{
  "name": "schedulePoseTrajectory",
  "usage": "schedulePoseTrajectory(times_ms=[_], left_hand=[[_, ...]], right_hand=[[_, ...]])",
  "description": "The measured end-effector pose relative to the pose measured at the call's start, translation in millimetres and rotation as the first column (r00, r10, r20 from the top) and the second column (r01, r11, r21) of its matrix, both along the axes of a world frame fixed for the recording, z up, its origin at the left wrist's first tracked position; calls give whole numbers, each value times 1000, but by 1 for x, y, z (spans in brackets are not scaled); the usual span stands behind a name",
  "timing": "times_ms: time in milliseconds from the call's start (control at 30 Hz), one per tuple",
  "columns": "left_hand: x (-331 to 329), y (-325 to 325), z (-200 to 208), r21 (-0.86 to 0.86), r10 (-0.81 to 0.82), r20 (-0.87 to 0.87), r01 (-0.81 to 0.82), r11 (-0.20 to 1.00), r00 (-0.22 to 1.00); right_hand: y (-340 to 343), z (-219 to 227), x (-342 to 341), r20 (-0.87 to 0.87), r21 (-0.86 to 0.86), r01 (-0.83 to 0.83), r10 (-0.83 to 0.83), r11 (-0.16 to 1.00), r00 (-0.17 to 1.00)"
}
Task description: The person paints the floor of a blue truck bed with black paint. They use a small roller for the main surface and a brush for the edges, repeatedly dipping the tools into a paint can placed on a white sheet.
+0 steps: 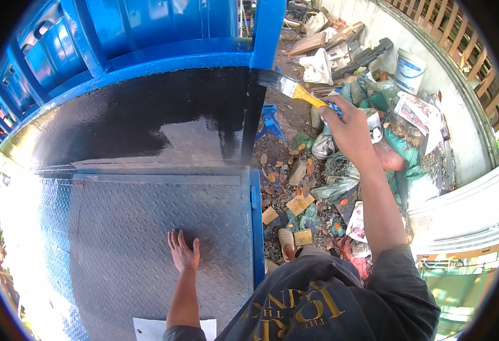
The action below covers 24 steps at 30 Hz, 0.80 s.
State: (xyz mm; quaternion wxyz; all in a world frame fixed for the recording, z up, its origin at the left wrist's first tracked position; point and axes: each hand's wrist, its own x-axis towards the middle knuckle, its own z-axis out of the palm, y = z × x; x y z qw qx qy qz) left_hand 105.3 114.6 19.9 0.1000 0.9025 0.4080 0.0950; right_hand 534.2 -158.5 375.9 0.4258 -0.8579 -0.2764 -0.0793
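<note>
My right hand [350, 129] is closed around the yellow handle of a paintbrush [308, 96], out past the right edge of a panel. The brush's dark, paint-covered bristles meet the panel's upper right edge, just below a blue post. Wet-looking black paint covers much of this panel [153, 108], while a greyer, shiny patch shows along its lower part. Nearer to me, my left hand [183, 251] lies with fingers spread on a grey diamond-plate metal sheet [124, 227], holding nothing.
Blue metal framework [175, 54] rises beyond the black panel. To the right, the ground holds rubble, leaves, plastic bags [337, 187] and a white bucket [410, 71] beside a pale wall [465, 113]. White paper [147, 328] lies by my left forearm.
</note>
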Motion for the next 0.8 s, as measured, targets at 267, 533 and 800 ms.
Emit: schedulePoseTrajectory(times_ms=[267, 533, 800], left_hand=[[0, 0, 2, -15, 17, -14, -17, 1000, 1000], [0, 0, 1, -12, 15, -6, -15, 1000, 1000], [1, -1, 4, -35, 19, -14, -20, 999, 1000]], right_hand=[[-9, -4, 6, -5, 16, -27, 27, 1000, 1000], [-34, -8, -4, -40, 71, -76, 79, 995, 996], [-5, 0, 5, -38, -1, -87, 87, 996, 995]])
